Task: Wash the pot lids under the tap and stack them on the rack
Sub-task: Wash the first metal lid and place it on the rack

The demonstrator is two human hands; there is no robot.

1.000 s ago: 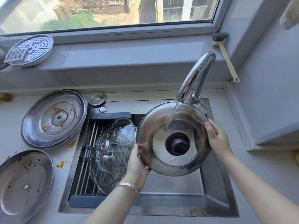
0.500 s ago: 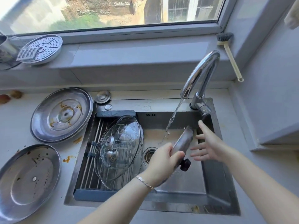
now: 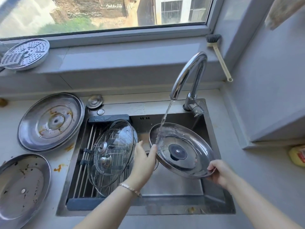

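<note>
Steel lid (image 3: 181, 149) is in the air over the sink (image 3: 214, 209) basin, right half, under the tap (image 3: 188, 75). It is tilted, and the face with the dark centre disc points at the camera

Water stream (image 3: 165, 119) is running and lands on the lid face at about its 10 o'clock, near the rim

Right hand (image 3: 217, 172): forearm enters from frame 5 o'clock, fingers curled round the lid rim at the lid's 4–5 o'clock, thumb on top of the edge. This hand is grasping the lid

Left hand (image 3: 143, 161): forearm enters from frame 6 o'clock, back of the hand toward the camera, fingers extended upward and slightly spread. One fingertip touches the lid rim at the lid's 9 o'clock. The hand is released, no grasp on anything. Bracelet (image 3: 130, 189) on the wrist

Rack (image 3: 85, 156): rod-type, laid across the left part of the sink. Glass lids (image 3: 113, 151) lie stacked on it, tilted and overlapping, knobs up, just beside the left hand at its 9 o'clock. Exact count of glass lids is unclear

Counter at frame 9 o'clock: stained steel lid (image 3: 51, 121). At frame 8 o'clock: second stained steel lid (image 3: 21, 184), cut off by the frame edge. Both lie inner side up, apart from the sink

Window sill at frame 10 o'clock: perforated steamer plate (image 3: 26, 53). Brush (image 3: 217, 53) leans in the corner at 1 o'clock
</note>
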